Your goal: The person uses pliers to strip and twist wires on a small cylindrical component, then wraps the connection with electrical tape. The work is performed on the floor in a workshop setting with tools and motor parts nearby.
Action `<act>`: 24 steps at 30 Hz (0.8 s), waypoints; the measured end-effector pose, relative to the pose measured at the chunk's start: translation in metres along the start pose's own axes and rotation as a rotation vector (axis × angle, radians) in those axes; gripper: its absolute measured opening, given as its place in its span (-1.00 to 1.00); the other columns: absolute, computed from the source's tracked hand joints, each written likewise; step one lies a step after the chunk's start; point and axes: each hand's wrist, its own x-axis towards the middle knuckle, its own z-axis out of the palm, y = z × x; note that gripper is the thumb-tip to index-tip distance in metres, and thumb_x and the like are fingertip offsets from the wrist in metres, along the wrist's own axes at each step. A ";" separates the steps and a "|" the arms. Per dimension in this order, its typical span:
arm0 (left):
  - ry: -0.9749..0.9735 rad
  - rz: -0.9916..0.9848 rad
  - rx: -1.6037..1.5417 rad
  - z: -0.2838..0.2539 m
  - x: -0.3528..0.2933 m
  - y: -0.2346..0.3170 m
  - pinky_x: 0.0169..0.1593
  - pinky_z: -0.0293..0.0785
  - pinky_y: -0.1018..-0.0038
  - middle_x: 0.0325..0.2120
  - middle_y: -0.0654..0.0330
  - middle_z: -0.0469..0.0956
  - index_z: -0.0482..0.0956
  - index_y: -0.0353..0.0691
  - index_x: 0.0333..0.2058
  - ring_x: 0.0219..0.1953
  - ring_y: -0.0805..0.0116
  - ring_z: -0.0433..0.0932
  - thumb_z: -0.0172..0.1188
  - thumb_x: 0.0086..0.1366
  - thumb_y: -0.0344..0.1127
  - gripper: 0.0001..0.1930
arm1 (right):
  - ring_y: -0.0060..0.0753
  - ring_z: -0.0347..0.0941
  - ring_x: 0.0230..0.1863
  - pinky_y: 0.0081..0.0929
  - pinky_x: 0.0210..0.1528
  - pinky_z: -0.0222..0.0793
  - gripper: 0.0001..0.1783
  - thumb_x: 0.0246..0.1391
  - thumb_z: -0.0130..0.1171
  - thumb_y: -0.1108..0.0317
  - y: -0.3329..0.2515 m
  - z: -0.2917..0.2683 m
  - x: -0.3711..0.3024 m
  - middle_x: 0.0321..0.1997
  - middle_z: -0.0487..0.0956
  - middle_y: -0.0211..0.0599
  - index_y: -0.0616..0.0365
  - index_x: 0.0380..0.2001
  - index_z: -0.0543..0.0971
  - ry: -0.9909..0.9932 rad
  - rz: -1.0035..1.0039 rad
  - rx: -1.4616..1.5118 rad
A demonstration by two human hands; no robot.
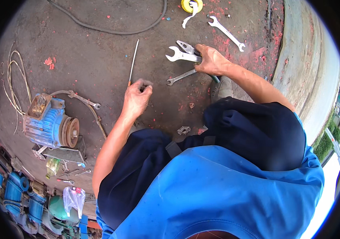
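Observation:
My left hand [137, 95] is closed around the handle of a screwdriver [134, 59], whose long thin shaft points away from me. A little of its orange handle shows at the fingers. My right hand [212, 59] grips a large open-end wrench [180, 55] together with pliers [187, 47]. The jaws of both stick out to the left, and a green grip end shows below the hand. Just under these tools is a smaller wrench [181, 77]; its far end goes behind my right hand, and I cannot tell whether it is held.
Another open-end wrench [226, 34] lies far right, near a yellow tape roll [192, 5]. A black cable [110, 31] curves across the back. On the left stands a blue electric motor [48, 125] with a pulley. Near my feet lies a small metal part [183, 130].

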 end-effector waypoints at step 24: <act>-0.125 0.002 -0.187 0.050 0.017 0.037 -0.31 0.41 0.36 -0.55 0.30 0.51 0.51 -0.30 -0.30 -0.41 0.47 0.46 0.25 0.40 -0.12 -0.68 | -0.38 0.46 -0.12 -0.25 -0.12 0.43 -0.41 0.09 0.46 0.02 0.003 0.015 -0.021 -0.10 0.58 -0.22 0.22 0.02 0.57 -0.223 0.564 1.432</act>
